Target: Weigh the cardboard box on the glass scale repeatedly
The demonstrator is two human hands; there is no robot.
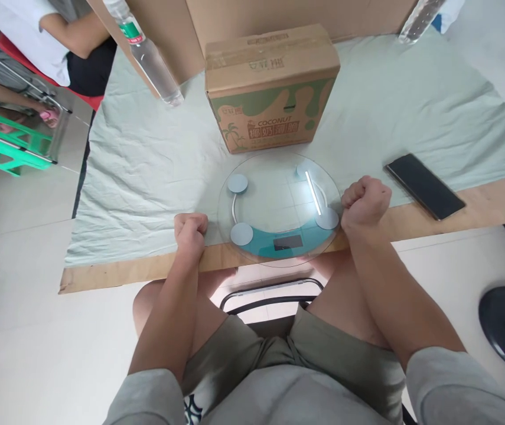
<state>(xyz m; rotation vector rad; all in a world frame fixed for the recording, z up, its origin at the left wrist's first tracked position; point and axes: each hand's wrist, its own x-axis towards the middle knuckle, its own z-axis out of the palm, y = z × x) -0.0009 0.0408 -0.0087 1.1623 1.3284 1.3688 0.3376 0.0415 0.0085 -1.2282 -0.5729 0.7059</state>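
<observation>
The bare left hand and right hand, both curled into fists, flank a round, clear glass scale with a teal band, behind which a brown and green cardboard box stands on pale green cloth, a black rectangular phone lying near the right hand.

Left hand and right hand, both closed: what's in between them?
In the head view, a round, teal-banded clear glass scale lies between the left hand and right hand.
</observation>
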